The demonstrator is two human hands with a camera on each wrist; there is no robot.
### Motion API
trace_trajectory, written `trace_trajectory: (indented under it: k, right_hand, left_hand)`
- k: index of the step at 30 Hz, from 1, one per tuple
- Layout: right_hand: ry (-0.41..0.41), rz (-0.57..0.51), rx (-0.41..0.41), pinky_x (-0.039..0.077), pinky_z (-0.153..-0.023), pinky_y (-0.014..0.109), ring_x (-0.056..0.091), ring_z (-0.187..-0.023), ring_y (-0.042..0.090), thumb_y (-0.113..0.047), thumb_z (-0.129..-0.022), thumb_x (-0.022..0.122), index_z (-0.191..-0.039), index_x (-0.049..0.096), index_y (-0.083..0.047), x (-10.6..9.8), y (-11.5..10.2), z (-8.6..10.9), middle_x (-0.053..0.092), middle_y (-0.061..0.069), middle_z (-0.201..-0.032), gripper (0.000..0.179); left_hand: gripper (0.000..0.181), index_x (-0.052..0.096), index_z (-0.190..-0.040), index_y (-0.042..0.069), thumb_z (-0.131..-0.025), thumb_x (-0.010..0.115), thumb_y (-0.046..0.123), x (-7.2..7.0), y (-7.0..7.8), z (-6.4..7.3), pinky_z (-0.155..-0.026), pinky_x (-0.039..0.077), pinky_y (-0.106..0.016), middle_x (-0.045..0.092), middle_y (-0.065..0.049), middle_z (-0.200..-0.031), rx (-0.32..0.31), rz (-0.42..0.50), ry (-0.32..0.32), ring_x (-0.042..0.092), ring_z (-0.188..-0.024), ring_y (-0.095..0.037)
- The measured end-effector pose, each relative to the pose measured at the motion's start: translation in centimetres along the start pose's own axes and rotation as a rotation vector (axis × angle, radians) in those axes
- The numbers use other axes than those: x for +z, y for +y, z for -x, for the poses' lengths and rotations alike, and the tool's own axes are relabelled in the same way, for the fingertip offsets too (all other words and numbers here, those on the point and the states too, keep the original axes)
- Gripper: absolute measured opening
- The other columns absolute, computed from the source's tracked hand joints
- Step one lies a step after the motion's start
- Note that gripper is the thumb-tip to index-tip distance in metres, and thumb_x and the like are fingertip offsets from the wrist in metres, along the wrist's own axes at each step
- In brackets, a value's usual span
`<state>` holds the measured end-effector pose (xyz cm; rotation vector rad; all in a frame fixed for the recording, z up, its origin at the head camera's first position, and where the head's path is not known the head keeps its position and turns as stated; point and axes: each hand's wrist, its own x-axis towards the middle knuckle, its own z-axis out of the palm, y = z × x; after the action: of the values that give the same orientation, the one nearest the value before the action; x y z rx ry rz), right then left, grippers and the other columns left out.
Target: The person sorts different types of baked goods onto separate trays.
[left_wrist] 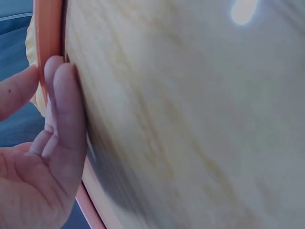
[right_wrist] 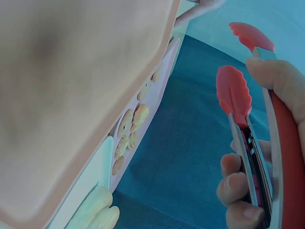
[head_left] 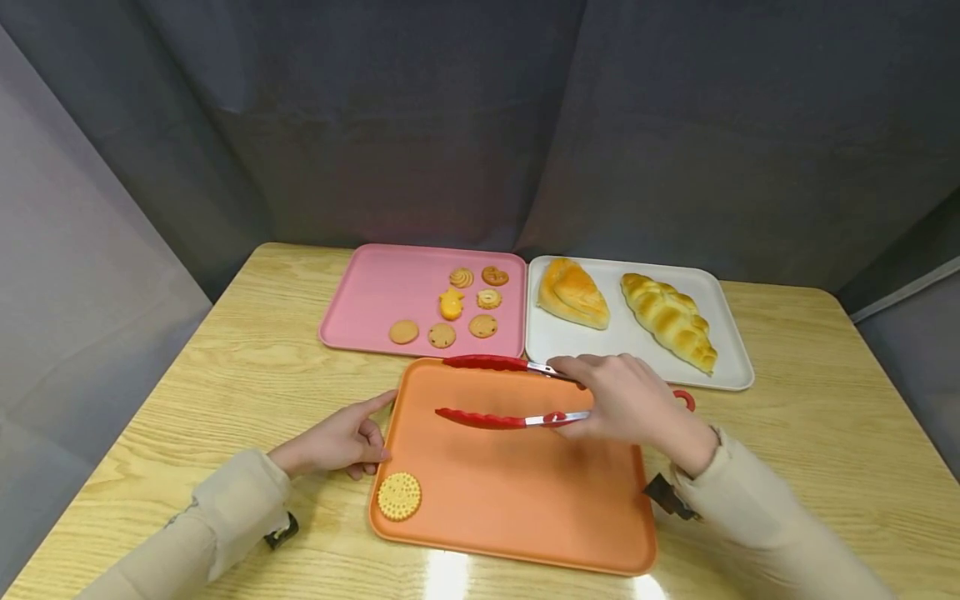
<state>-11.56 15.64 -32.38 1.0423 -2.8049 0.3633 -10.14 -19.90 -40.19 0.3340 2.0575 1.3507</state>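
My right hand point(head_left: 626, 400) grips metal tongs point(right_wrist: 286, 157) with red scalloped tips, which stand apart over the far half of the orange tray point(head_left: 525, 508). Nothing shows between the tips. At that tray's left edge rests my left hand point(head_left: 341, 437), its fingertips touching the outside of the rim; in the left wrist view the fingers point(left_wrist: 66, 114) look fairly straight and the thumb lies by the rim. A round yellow cracker point(head_left: 400, 497) dotted with holes lies in the tray's near left corner. How far the tongs hang above the tray is hard to judge.
Behind stands a pink tray point(head_left: 382, 292) with several biscuits point(head_left: 451, 304) of different shapes toward its right side. Beside it a white tray point(head_left: 637, 367) carries a triangular bread point(head_left: 573, 292) and a braided loaf point(head_left: 669, 321). Dark curtains point(head_left: 405, 125) hang behind the wooden table point(head_left: 247, 358).
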Motion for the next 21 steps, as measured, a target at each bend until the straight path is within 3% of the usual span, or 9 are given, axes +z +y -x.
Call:
trace_trajectory:
  k: [10,21]
  right_hand:
    - [-0.028,-0.029,-0.063,0.039,-0.046,0.023,0.046,-0.054,0.006,-0.04,-0.058,0.08,-0.104,0.064,-0.009,0.7,-0.8,1.1,0.064,-0.006,-0.08,0.058]
    - [-0.101,-0.051,-0.09,0.034,-0.044,0.019,0.039,-0.05,0.005,-0.04,-0.059,0.08,-0.105,0.063,-0.01,1.8,-1.6,1.9,0.064,-0.002,-0.082,0.057]
  left_hand:
    - [0.085,0.005,-0.147,0.006,-0.084,0.062,0.001,0.0,0.2,0.0,-0.046,0.047,-0.031,0.055,-0.012,-0.07,0.005,-0.002,-0.002,0.054,-0.055,-0.019]
    - [0.084,0.006,-0.146,0.005,-0.083,0.062,0.0,0.1,0.1,0.0,-0.045,0.047,-0.031,0.056,-0.012,-0.069,0.007,-0.015,0.001,0.054,-0.055,-0.018]
